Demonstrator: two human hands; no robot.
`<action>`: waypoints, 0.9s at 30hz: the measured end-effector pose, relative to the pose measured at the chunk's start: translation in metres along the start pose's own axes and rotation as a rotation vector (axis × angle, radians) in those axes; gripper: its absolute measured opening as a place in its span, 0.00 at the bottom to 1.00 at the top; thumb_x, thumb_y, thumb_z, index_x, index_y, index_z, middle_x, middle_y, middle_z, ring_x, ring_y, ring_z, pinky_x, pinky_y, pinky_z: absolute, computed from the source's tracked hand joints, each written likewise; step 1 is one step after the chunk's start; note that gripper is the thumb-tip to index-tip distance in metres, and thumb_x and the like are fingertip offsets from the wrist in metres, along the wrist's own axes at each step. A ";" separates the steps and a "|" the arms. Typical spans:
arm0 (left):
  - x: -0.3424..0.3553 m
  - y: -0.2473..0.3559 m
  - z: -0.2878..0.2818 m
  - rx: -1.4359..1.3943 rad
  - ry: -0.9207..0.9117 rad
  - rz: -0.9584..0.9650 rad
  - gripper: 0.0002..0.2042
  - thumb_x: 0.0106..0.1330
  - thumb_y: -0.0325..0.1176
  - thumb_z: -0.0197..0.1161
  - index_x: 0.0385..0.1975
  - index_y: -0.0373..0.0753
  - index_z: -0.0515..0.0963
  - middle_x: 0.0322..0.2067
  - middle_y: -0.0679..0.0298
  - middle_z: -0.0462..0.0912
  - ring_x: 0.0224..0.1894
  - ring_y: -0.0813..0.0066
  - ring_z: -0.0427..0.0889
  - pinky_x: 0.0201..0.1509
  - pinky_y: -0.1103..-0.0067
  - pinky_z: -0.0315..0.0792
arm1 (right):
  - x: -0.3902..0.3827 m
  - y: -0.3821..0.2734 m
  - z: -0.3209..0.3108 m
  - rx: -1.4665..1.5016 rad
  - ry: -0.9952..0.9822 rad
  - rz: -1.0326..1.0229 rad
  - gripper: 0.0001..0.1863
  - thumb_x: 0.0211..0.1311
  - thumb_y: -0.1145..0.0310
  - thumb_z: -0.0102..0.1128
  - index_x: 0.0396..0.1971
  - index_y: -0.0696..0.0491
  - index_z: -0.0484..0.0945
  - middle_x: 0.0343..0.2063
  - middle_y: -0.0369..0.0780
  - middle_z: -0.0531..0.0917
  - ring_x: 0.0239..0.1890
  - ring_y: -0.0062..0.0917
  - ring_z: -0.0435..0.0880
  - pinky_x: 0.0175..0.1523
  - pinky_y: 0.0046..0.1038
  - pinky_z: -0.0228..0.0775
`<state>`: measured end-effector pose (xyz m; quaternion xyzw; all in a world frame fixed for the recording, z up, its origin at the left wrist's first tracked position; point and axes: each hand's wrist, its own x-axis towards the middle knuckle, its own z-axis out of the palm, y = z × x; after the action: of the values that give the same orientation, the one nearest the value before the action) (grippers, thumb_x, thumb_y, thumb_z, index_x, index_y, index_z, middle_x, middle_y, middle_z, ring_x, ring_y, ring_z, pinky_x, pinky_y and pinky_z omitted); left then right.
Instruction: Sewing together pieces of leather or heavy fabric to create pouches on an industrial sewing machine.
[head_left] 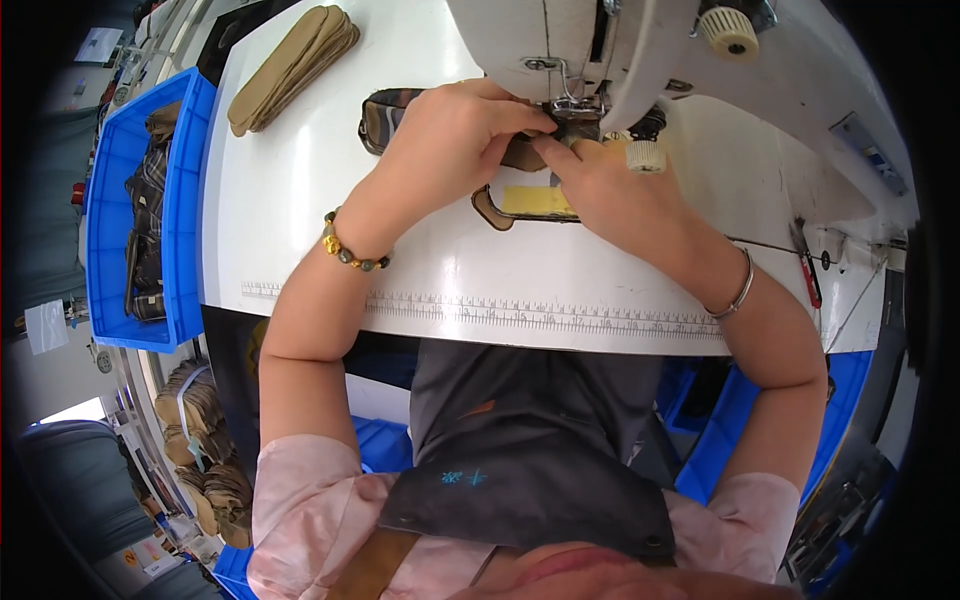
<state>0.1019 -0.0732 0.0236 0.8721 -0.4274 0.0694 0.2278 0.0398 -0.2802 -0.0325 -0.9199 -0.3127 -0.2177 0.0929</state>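
While apparently sewing far camouflage fabric (381, 118), pinching with left hand (450, 135); cannot tell for right hand (622, 195); next, probably steady feeding.

We seem to be in a sewing workshop: a sewing machine (770, 80) stands over a white bench (420, 260) with a ruler scale (500, 314) along its front edge. We also see a stack (295, 68) of tan cut pieces, a blue bin (188, 220) of fabric parts, tied bundles (185, 405) and a dark apron (540, 490).
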 end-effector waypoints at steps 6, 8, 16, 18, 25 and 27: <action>-0.002 0.002 0.006 0.127 0.083 0.059 0.14 0.49 0.21 0.64 0.33 0.46 0.88 0.36 0.68 0.87 0.38 0.66 0.86 0.37 0.74 0.80 | 0.004 -0.006 -0.014 0.301 -0.084 0.133 0.14 0.49 0.73 0.62 0.39 0.50 0.76 0.16 0.36 0.79 0.16 0.29 0.79 0.20 0.34 0.66; -0.003 0.003 0.005 0.217 0.056 0.062 0.13 0.48 0.23 0.65 0.32 0.48 0.89 0.36 0.71 0.88 0.40 0.70 0.85 0.36 0.75 0.80 | 0.005 -0.011 -0.024 0.410 -0.140 0.130 0.13 0.49 0.72 0.62 0.38 0.50 0.75 0.17 0.35 0.79 0.16 0.29 0.78 0.20 0.34 0.66; -0.004 0.016 -0.004 0.323 0.062 0.145 0.08 0.44 0.33 0.72 0.27 0.48 0.89 0.34 0.77 0.85 0.43 0.73 0.81 0.45 0.75 0.77 | 0.004 -0.004 -0.023 0.031 0.167 -0.145 0.08 0.45 0.74 0.63 0.28 0.50 0.76 0.26 0.34 0.76 0.16 0.23 0.75 0.18 0.24 0.66; -0.003 0.015 -0.002 0.310 0.098 0.164 0.08 0.43 0.34 0.73 0.26 0.48 0.89 0.34 0.78 0.85 0.43 0.74 0.80 0.48 0.75 0.76 | 0.006 -0.002 -0.023 0.049 0.254 -0.154 0.08 0.44 0.74 0.63 0.27 0.50 0.76 0.26 0.34 0.76 0.16 0.23 0.74 0.18 0.24 0.66; -0.004 0.002 0.016 0.277 0.247 0.313 0.09 0.45 0.33 0.73 0.28 0.49 0.88 0.27 0.76 0.80 0.40 0.74 0.79 0.48 0.77 0.75 | 0.009 -0.001 -0.020 0.117 0.439 -0.133 0.05 0.48 0.73 0.63 0.26 0.50 0.77 0.20 0.31 0.75 0.16 0.22 0.75 0.18 0.24 0.65; -0.004 0.001 0.017 0.264 0.226 0.350 0.09 0.45 0.32 0.72 0.28 0.49 0.88 0.26 0.75 0.79 0.38 0.74 0.79 0.47 0.77 0.75 | 0.001 0.000 -0.025 0.063 0.301 -0.098 0.05 0.49 0.72 0.63 0.26 0.50 0.77 0.17 0.31 0.75 0.15 0.22 0.76 0.18 0.25 0.65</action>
<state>0.0973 -0.0782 0.0073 0.7935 -0.5312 0.2603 0.1429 0.0317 -0.2873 -0.0099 -0.8572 -0.3465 -0.3473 0.1567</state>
